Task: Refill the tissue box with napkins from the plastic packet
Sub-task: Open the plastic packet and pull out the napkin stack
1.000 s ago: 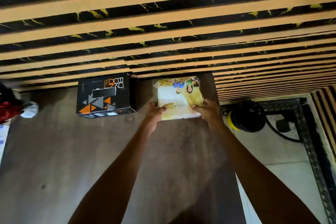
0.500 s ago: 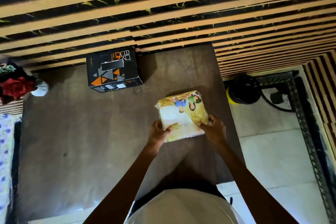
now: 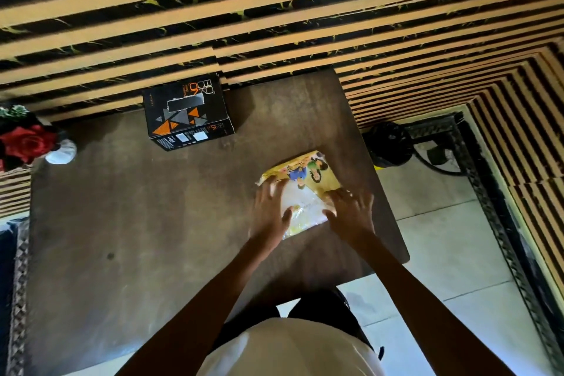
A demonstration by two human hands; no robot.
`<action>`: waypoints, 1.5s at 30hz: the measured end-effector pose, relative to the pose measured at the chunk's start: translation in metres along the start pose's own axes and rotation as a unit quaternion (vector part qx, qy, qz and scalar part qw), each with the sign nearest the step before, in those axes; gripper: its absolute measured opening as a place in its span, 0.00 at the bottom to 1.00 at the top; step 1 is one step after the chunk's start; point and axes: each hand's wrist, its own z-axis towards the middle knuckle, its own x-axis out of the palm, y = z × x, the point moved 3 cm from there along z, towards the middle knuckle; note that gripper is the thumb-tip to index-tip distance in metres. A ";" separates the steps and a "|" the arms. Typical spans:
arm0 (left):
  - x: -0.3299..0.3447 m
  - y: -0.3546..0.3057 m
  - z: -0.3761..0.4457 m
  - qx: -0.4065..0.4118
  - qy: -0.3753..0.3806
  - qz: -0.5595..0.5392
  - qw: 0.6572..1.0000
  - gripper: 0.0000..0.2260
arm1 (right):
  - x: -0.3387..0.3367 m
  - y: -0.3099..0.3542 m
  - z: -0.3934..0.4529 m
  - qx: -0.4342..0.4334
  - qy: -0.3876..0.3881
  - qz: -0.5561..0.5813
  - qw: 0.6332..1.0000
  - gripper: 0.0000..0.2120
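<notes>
The yellow plastic napkin packet (image 3: pixel 305 192), printed with cartoon figures, lies flat on the dark brown table (image 3: pixel 137 223) right of centre. My left hand (image 3: pixel 270 214) rests on its left edge with fingers spread and blurred. On the packet's right side, my right hand (image 3: pixel 351 212) has splayed fingers touching the top. Neither hand is closed around the packet. The black tissue box (image 3: pixel 187 113), with orange and grey triangles and a slot on top, stands at the table's far edge against the wall, well left of the packet.
A red flower in a white vase (image 3: pixel 33 143) stands at the table's left end. A striped tan-and-black wall (image 3: pixel 274 9) runs behind the table. To the right, a black and yellow round object (image 3: pixel 387 146) sits on the pale tiled floor.
Both hands carried the packet from the wall side toward me and set it down on the table. The fingers that gripped its near edge are now spread on top.
</notes>
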 end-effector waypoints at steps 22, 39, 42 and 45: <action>0.009 -0.023 0.027 -0.038 0.094 0.073 0.992 0.30 | 0.007 0.013 0.031 0.063 0.130 0.213 0.966 0.09; 0.032 -0.045 -0.054 0.010 0.209 -0.082 0.975 0.19 | 0.000 -0.052 -0.042 -0.146 -0.093 0.173 0.969 0.08; 0.034 -0.048 -0.054 -0.001 0.182 -0.064 0.981 0.11 | 0.002 -0.055 -0.041 -0.146 -0.083 0.160 0.973 0.08; 0.032 -0.048 -0.048 -0.038 0.145 -0.109 0.983 0.06 | 0.006 -0.058 -0.041 -0.138 -0.064 0.120 0.981 0.05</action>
